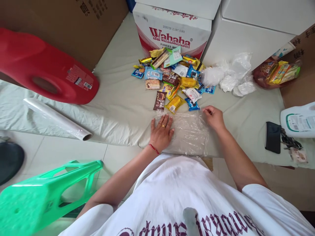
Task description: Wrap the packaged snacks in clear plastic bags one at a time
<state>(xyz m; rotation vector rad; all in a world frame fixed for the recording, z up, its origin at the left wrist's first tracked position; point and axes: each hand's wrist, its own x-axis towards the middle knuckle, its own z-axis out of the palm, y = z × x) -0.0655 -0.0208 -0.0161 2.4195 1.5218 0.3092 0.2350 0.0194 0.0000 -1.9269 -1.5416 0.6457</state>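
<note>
A sheet of clear plastic film (188,134) lies spread on the cloth-covered surface in front of me. My left hand (162,129) rests flat on its left side, fingers stretched out. At the upper right corner of the film, my right hand (213,116) is closed with its fingertips pinching the film's edge. Just beyond the film is a heap of small wrapped snacks, among them a brown cocoa packet (159,100), a yellow packet (175,104) and a blue packet (192,104).
A cling film roll (57,118) and red jug (81,82) lie left. Behind the snacks stands a Wahaha carton (172,34). Crumpled clear plastic (231,73), a snack bag (264,73), black phone (273,137) and white bottle (299,119) are right. A green stool (31,200) stands below.
</note>
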